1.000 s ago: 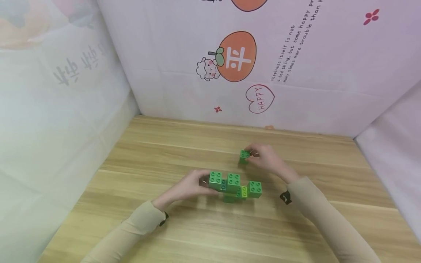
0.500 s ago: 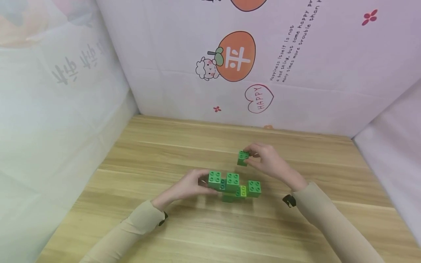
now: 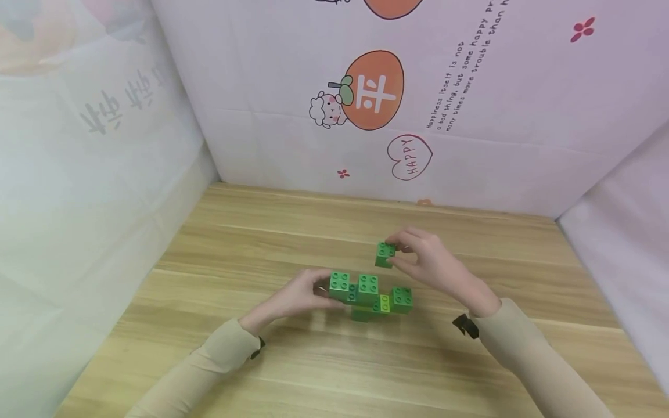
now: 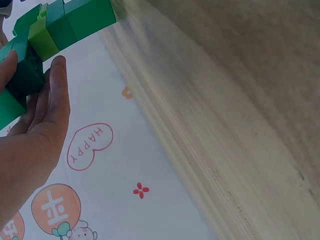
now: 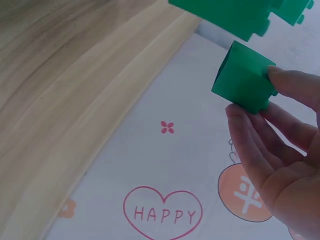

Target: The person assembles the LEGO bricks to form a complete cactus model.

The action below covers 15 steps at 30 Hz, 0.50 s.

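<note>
My left hand (image 3: 303,295) grips the left end of a built structure of toy building blocks (image 3: 368,284). Green studded blocks of differing shades make it up, with one yellow-green block (image 3: 384,303) near its right end. In the left wrist view the thumb and fingers lie on either side of the dark green blocks (image 4: 27,70). Between thumb and fingertips, my right hand (image 3: 425,261) pinches a single green block (image 5: 245,76), studs up in the head view. That block is apart from the structure, just beyond its far side.
A wood-grain table (image 3: 251,232) lies beneath both hands. White printed cloth (image 3: 282,139) rises behind it, with more cloth on the left (image 3: 94,203) and right. Dark straps (image 3: 466,326) show at the sleeve cuffs.
My right hand has drawn the single block slightly toward the structure and a little left. The left hand keeps its grip on the structure, nearly unmoved.
</note>
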Available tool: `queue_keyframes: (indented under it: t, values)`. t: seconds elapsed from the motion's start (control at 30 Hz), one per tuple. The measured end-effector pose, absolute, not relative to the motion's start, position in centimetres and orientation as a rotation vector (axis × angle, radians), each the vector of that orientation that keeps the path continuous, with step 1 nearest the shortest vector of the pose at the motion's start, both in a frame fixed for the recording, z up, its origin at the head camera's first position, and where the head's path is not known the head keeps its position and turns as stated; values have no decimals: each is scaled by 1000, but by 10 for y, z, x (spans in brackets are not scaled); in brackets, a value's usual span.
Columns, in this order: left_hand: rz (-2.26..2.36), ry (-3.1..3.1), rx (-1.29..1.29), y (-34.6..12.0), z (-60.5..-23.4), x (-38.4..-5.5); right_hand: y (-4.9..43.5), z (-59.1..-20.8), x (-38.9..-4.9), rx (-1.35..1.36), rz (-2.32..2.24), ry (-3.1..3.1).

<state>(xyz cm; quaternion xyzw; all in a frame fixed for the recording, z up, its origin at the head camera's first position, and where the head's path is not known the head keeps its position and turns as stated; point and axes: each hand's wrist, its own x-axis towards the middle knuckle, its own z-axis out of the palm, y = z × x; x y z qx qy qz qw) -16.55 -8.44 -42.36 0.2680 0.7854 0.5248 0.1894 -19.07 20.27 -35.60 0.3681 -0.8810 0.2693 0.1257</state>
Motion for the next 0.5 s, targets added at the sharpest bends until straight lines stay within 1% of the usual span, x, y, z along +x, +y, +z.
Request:
queue_keyframes:
  t: [0.5]
  values:
    - [1471, 2210, 764, -85, -423, -166, 197, -338, -171, 1104, 730, -2487]
